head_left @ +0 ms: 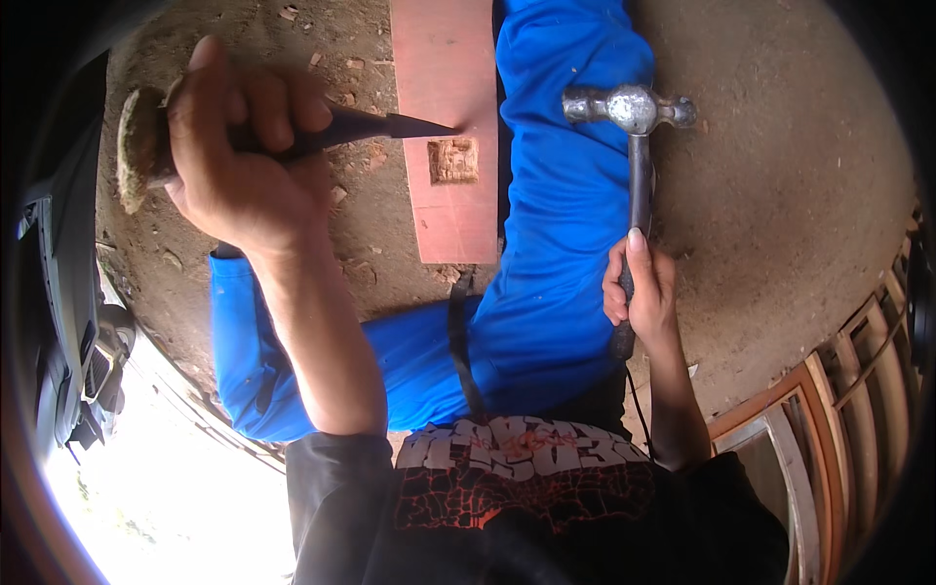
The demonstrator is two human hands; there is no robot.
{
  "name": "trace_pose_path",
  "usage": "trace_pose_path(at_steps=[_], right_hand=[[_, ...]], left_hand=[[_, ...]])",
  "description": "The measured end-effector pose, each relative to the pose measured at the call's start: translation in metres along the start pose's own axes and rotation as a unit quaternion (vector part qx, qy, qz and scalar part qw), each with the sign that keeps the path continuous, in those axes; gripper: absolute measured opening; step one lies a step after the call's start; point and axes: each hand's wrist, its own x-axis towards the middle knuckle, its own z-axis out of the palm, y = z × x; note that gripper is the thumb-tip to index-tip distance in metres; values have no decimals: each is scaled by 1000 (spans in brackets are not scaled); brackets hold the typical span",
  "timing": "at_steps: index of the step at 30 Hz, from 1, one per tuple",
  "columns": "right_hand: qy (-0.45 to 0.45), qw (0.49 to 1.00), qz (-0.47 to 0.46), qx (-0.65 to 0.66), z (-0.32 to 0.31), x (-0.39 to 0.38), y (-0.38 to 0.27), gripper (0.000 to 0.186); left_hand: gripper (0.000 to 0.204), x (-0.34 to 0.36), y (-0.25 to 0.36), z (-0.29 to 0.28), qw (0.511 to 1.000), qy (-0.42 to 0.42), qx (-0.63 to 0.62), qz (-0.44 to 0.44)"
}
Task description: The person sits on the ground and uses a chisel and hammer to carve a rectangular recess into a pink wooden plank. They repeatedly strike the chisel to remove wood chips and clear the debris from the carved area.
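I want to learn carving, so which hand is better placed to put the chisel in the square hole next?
Probably the left hand: it grips the chisel, whose tip is close to the square hole in the plank. The right hand is farther away, holding the hammer.

The brown earth floor (780, 205) is dusty, with pale wood chips (338, 195) scattered around a reddish board (439, 102) bearing a squarish recess (454, 161).
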Motion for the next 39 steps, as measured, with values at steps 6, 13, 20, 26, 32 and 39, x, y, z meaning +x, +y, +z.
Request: trace_pose_path(at_steps=[6,13,20,26,32,39], right_hand=[[6,1000,-1,-7,3,-4,0,52],[4,1000,-2,-7,1,-3,0,52],[1,1000,7,0,1,-1,0,52],[0,1000,15,14,-1,-1,-1,53],[2,1000,19,7,-1,0,1,53],[2,1000,23,15,-1,0,0,53]], left_hand=[[38,-20,-2,5,998,26,53,-12],[38,-25,0,8,998,25,40,45],[38,-20,6,2,998,16,22,59],[38,-24,9,-13,999,33,-8,3],[39,-40,-2,-7,998,34,46,31],[39,-41,-1,-20,999,-37,38,3]])
